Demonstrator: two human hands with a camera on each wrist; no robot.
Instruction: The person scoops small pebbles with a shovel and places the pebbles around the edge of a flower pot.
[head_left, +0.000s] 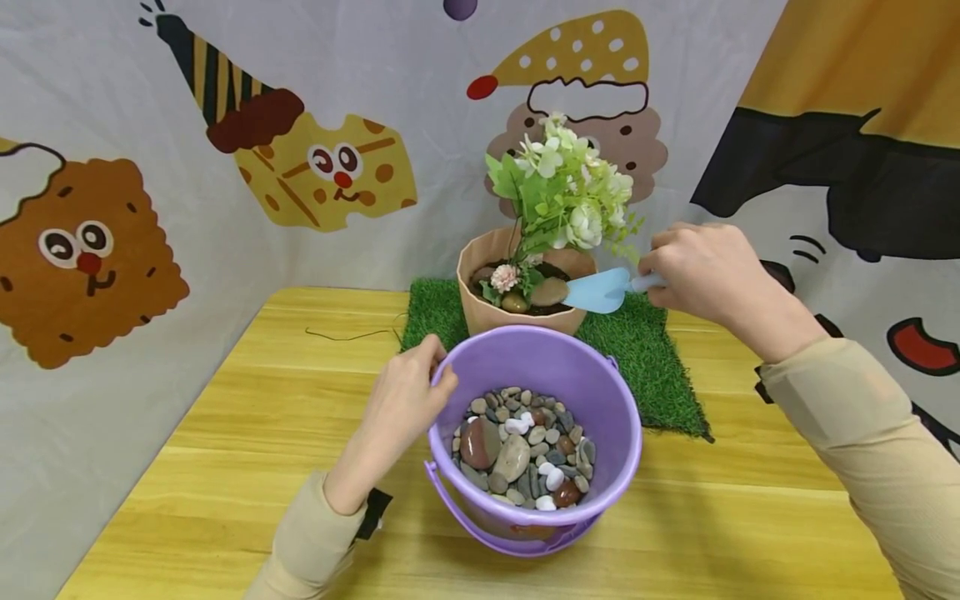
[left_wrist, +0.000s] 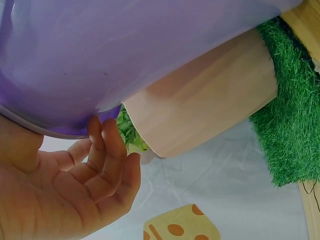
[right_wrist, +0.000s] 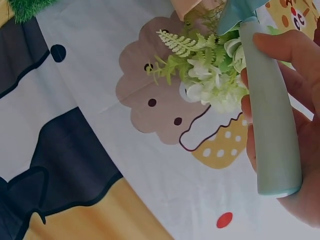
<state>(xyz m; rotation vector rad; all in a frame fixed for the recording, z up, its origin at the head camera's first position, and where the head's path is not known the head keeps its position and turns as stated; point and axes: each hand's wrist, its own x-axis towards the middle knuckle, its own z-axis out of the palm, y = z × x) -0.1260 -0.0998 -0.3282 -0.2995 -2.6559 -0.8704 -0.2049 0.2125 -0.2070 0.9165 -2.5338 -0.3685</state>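
Observation:
My right hand (head_left: 708, 271) grips the handle of a light blue toy shovel (head_left: 600, 292), its thumb along the handle (right_wrist: 272, 115) in the right wrist view. The blade reaches over the rim of a peach flowerpot (head_left: 474, 304), with a smooth brown stone (head_left: 549, 291) at its tip. Dark soil, a few stones, a pink flower (head_left: 505, 277) and a leafy plant with white flowers (head_left: 585, 225) fill the pot. With thumb and curled fingers, my left hand (head_left: 405, 392) holds the left rim of a purple bucket (head_left: 525, 354). Many pebbles (head_left: 513, 458) lie inside it.
The pot stands on a green turf mat (head_left: 660, 375) at the back of the wooden table (head_left: 300, 400). A thin dark strand (head_left: 348, 337) lies left of the mat. Behind hangs a white cloth (head_left: 450, 125) with cartoon prints. The bucket's purple handle (head_left: 480, 537) hangs at the front.

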